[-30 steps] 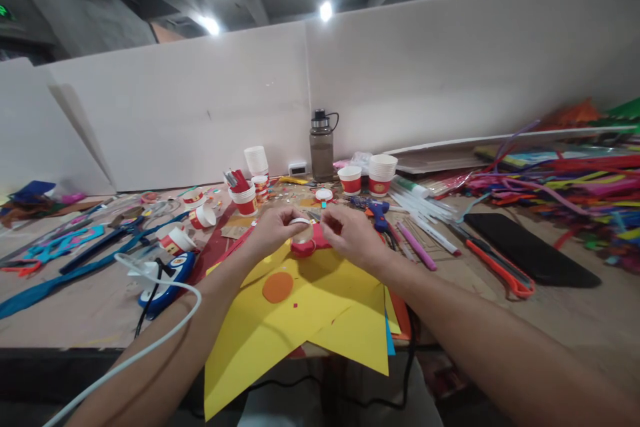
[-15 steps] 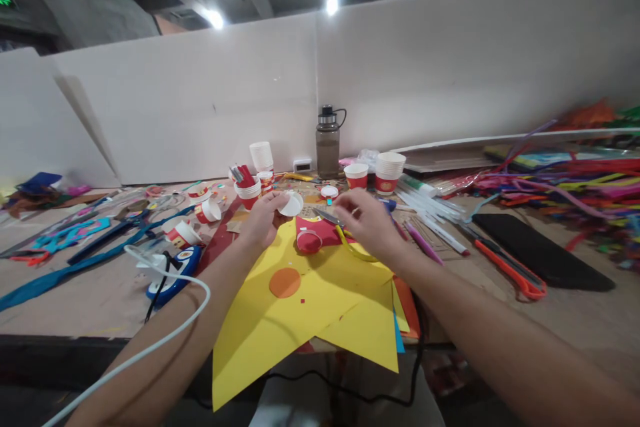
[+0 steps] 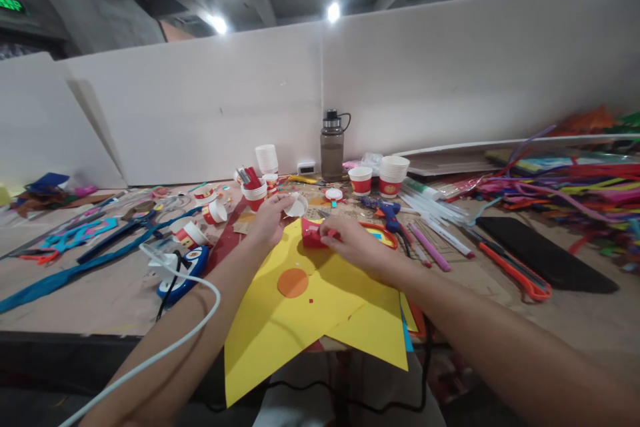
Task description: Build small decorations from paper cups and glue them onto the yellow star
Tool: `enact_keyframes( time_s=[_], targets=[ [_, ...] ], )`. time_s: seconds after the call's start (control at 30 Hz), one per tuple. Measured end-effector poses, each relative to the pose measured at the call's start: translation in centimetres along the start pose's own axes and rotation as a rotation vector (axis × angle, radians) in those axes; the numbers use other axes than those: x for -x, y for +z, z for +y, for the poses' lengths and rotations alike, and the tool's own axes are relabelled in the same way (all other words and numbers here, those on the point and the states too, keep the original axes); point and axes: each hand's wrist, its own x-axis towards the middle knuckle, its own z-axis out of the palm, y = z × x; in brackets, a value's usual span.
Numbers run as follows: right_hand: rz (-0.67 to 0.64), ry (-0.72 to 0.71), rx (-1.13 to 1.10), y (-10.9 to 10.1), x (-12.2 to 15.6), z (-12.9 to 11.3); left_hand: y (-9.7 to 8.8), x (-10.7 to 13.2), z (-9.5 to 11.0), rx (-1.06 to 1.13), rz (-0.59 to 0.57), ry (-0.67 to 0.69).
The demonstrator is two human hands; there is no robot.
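Note:
My left hand [image 3: 273, 220] pinches a small white paper cup piece [image 3: 297, 205] by its edge, above the top of the yellow paper star [image 3: 310, 320]. My right hand [image 3: 345, 240] is closed on the red paper [image 3: 311, 235] lying near the star's top; its fingertips are partly hidden. The tip of a scissor blade [image 3: 324, 213] shows just beyond the fingers, its handle out of sight. An orange paper disc [image 3: 293, 283] lies flat on the star, below both hands.
A dark water bottle [image 3: 332, 150] stands at the back, with stacked paper cups [image 3: 393, 177] to its right. A blue glue gun [image 3: 389, 212] and a purple marker [image 3: 431, 247] lie right. An orange cutter [image 3: 515, 271] sits beside a black phone [image 3: 547, 253]. A white cable [image 3: 193, 333] crosses my left forearm.
My right hand has moved left and down from above the yellow-handled scissors to the red paper. The glue gun now shows behind it. My left hand keeps its hold on the white piece.

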Motion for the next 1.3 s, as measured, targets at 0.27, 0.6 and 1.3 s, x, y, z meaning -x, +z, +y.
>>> enact_keyframes(
  time_s=[0.27,0.6,1.3],
  targets=[
    [0.129,0.387,-1.155,-1.5,-0.9,-0.5,0.5,0.4,-1.4,-0.105,-0.087,-0.034],
    [0.387,0.57,-1.047,0.7,-3.4,-0.2,1.8,1.4,-2.0,0.024,-0.162,-0.061],
    [0.375,0.218,-0.246,2.2,-2.8,0.7,1.4,1.2,-3.2,-0.307,-0.202,0.289]
  ],
)
